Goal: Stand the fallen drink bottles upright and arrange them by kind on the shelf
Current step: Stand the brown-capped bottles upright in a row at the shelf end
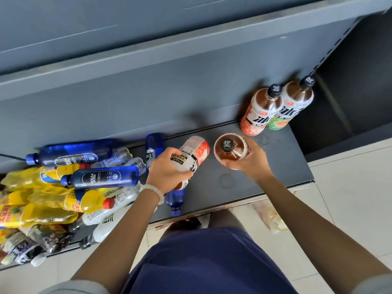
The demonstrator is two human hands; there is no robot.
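My left hand (167, 171) grips an iced-tea bottle with a white and peach label (194, 153), held tilted with its bottom toward the shelf's back. My right hand (248, 160) holds a second iced-tea bottle (230, 148) upright, its black cap facing me. Two more tea bottles stand at the back right of the shelf, one with a peach label (259, 112) and one with a green label (293, 105). On the left lies a heap of fallen bottles: blue soda (101, 178), yellow drinks (84, 201) and white ones (106, 229).
The dark grey shelf (275, 166) ends at a right edge beside a pale tiled floor (350, 198). A higher shelf board (148, 60) overhangs the back. Two more blue bottles (153, 146) lie near my left wrist. A crumpled plastic wrapper (269, 217) lies on the floor.
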